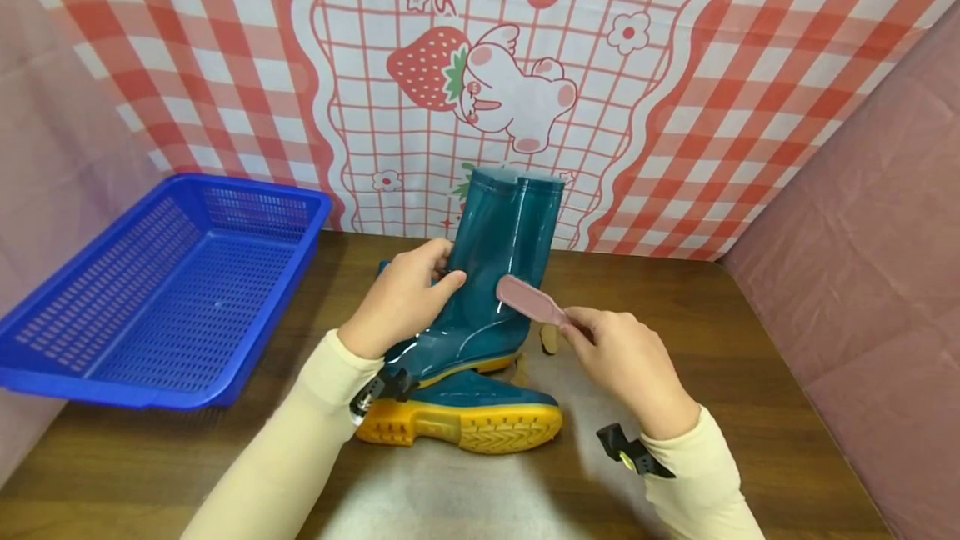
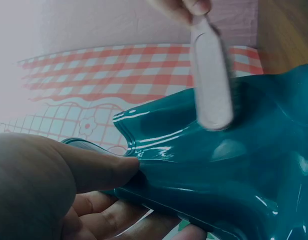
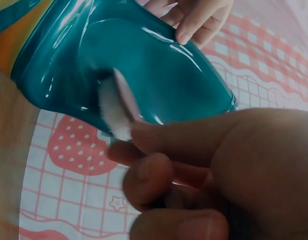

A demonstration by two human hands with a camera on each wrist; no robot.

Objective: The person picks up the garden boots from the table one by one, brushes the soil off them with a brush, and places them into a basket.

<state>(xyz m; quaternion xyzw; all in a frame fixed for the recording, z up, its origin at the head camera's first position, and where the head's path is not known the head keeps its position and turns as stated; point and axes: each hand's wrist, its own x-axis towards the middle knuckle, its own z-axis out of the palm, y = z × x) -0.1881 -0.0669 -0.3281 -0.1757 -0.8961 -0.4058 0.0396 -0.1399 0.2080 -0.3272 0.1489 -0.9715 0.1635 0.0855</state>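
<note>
1. Worktop [image 1: 765, 390], brown wood, its back edge against a red-and-white patterned cloth [image 1: 690, 148]. A person works at it with two bare hands.
2. Upright boot [image 1: 483, 282]: glossy teal, yellow sole, around the middle of the worktop, between left and right edges. Toe points toward the left edge; shaft leans slightly right.
3. Second boot [image 1: 487, 425] lies on its side just in front of it, tread facing the front edge.
4. Left hand [image 1: 401, 294] grasps the shaft along its front, thumb on one face, fingers round the other.
5. Right hand [image 1: 626, 361] pinches the handle of a pale pink brush [image 1: 531, 300]. White bristles [image 3: 111, 102] face the lower shaft; they look pressed to it, though the contact itself is hard to make out.
6. Step in hand, as I read it: brushing down the shaft of the upright boot. The lying one seems to be awaiting its turn, or done; cannot tell which.
7. Next move, my judgement: calls for a firm left grip, since the shaft looks soft and dents, and light strokes with the bristles kept flat.
8. Blue basket [image 1: 247, 184] toward the back left corner, well apart from the brushing.
</note>
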